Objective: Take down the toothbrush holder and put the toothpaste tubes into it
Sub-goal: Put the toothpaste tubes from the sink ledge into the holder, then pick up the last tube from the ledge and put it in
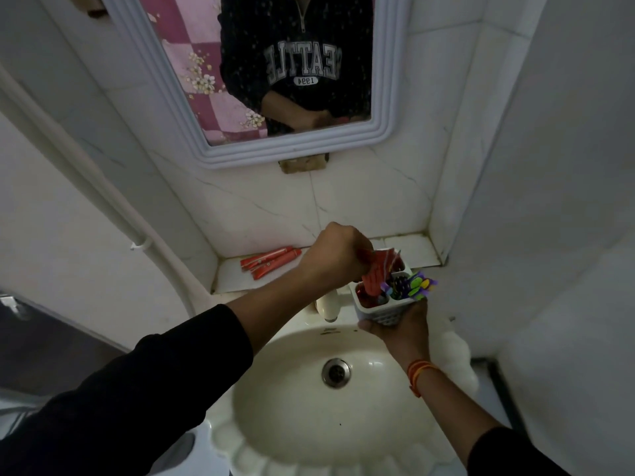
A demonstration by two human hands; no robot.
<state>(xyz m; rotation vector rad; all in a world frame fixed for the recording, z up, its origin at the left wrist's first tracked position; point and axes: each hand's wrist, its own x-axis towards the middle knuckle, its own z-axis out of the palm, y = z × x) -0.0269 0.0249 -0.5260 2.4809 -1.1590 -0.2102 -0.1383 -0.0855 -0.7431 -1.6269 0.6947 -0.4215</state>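
My right hand [400,329] grips a white slotted toothbrush holder [381,312] from below and holds it over the sink's back edge. Colourful toothbrushes [414,286] stick out of its right compartment. My left hand [338,254] is closed around the top end of a red toothpaste tube [378,271], whose lower end sits inside the holder's left compartment. Other red toothpaste tubes [269,262] lie flat on the tiled ledge to the left, clear of both hands.
A cream washbasin [275,389] with a metal drain [336,372] lies below the hands. A white tap [328,305] stands just left of the holder. A mirror [257,80] hangs above the ledge [412,249]; walls close in on both sides.
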